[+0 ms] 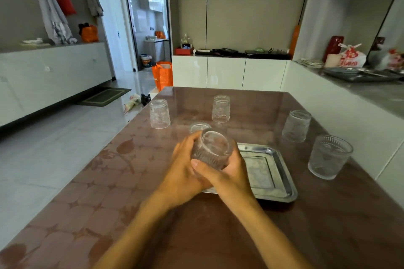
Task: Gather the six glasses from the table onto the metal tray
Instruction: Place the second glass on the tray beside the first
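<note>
My left hand point(185, 172) and my right hand point(227, 172) both wrap a ribbed clear glass point(211, 148), held tilted over the left edge of the metal tray point(282, 172). Behind the held glass another glass point(197, 126) is mostly hidden. Upside-down glasses stand at the far left point(159, 113) and the far middle point(221, 108) of the brown table point(109, 181). Two more glasses stand right of the tray, one further back point(296, 125) and one nearer point(329, 157). The tray's inside looks bare.
White counters flank the table on the right and at the back. A dark tray with utensils point(360, 74) and a red-printed bag point(352, 55) sit on the right counter. An orange bag point(162, 75) stands on the floor beyond the table's far left corner.
</note>
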`<action>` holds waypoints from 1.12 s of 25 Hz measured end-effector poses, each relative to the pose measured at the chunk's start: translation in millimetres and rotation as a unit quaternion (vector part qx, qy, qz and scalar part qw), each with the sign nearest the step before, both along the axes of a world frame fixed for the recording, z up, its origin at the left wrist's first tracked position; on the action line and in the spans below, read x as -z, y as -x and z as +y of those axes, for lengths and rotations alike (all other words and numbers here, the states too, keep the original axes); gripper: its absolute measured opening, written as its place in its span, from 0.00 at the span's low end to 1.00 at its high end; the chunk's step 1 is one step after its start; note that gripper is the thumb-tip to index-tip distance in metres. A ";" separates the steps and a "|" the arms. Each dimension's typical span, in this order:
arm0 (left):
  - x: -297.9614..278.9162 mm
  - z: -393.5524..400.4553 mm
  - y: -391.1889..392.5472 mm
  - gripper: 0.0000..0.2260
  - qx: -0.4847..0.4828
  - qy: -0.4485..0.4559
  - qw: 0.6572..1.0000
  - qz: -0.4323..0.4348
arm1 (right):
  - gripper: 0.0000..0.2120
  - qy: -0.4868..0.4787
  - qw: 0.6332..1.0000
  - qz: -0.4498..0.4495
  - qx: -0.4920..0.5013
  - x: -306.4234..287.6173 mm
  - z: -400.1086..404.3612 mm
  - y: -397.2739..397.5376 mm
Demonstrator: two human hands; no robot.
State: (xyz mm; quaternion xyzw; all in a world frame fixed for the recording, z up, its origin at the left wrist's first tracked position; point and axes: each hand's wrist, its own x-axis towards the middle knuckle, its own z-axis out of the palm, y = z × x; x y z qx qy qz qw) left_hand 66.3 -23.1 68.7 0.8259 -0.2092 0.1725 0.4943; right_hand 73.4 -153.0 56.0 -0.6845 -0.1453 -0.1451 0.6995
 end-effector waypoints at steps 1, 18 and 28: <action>0.9 7.5 -3.8 0.41 0.046 -0.018 0.998 0.050 | 0.32 0.010 1.000 0.005 0.024 -2.4 -11.2 -4.6; 52.1 42.0 -58.3 0.10 -0.190 -0.094 0.964 0.160 | 0.34 0.191 0.969 0.116 0.102 34.4 -49.7 -113.9; 46.9 40.8 -50.3 0.09 -0.174 -0.088 0.969 0.149 | 0.38 0.217 0.964 0.137 0.073 34.2 -52.9 -111.7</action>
